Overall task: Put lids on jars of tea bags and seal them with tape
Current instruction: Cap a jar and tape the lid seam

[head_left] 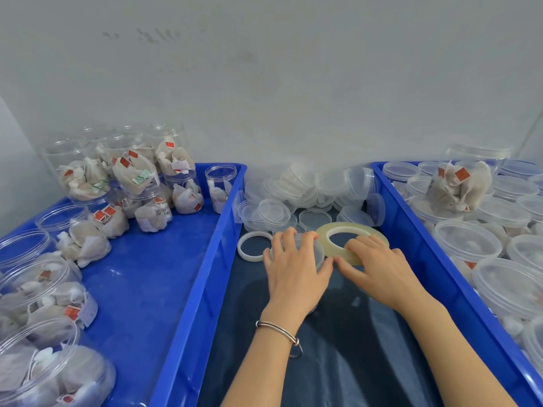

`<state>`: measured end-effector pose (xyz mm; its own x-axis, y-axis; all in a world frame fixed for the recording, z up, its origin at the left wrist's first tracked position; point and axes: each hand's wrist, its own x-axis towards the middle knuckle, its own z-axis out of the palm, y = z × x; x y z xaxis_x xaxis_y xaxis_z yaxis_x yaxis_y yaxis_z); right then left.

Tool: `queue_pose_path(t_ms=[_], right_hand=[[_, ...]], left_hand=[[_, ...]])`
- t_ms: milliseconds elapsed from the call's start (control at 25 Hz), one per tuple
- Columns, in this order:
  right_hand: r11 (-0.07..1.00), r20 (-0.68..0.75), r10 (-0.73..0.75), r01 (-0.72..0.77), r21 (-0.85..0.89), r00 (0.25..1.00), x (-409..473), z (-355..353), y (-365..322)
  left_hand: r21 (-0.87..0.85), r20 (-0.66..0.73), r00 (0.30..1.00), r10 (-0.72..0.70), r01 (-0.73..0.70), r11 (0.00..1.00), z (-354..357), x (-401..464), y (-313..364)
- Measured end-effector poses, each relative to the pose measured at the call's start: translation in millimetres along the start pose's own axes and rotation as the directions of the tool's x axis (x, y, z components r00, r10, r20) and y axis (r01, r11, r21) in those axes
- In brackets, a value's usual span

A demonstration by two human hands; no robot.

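Observation:
My left hand [295, 267] grips the clear lid on top of a jar [318, 254] standing on the dark table between two blue trays. My right hand [379, 264] holds a yellowish roll of clear tape [329, 230] just right of the jar, fingers over its near rim, thumb reaching toward the jar's lid. Most of the jar is hidden under my left hand. A smaller white tape ring [254, 246] lies flat left of my left hand. Loose clear lids [308, 189] are piled behind the tape.
The left blue tray [164, 259] holds several open jars of tea bags [132, 174], some stacked at the back. The right blue tray [417, 236] holds several lidded jars [467, 240]. A grey wall stands behind.

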<state>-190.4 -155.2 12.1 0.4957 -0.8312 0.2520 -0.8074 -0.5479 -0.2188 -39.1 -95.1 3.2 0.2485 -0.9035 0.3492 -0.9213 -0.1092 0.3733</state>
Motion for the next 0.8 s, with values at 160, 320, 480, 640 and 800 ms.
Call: queue_pose_path(t_ms=[160,320,480,640,800], right_hand=[[0.997,-0.094,-0.017,0.01,-0.078,0.995,-14.3,-19.3,-2.9],[0.997,-0.196,-0.032,0.017,-0.074,0.98,-51.4,-30.2,-10.2],[0.994,-0.281,0.014,-0.044,-0.101,0.959,-72.6,-26.2,-9.5],[0.986,-0.186,0.148,-0.159,-0.048,0.971,-46.8,-17.6,2.5],[0.991,-0.139,0.127,-0.132,-0.027,0.982,-11.4,-6.8,10.1]], left_hand=[[-0.003,0.127,0.991,0.035,-0.034,0.999,-6.5,0.7,-2.1],[0.104,0.287,0.957,0.033,-0.065,0.992,-8.4,8.4,-7.3],[0.08,0.259,0.964,-0.055,0.035,0.996,-9.9,15.3,-7.7],[0.038,0.292,0.956,-0.024,0.013,0.999,-11.0,15.3,-14.2],[0.01,0.322,0.947,-0.002,-0.001,1.0,-15.1,18.2,-18.5]])
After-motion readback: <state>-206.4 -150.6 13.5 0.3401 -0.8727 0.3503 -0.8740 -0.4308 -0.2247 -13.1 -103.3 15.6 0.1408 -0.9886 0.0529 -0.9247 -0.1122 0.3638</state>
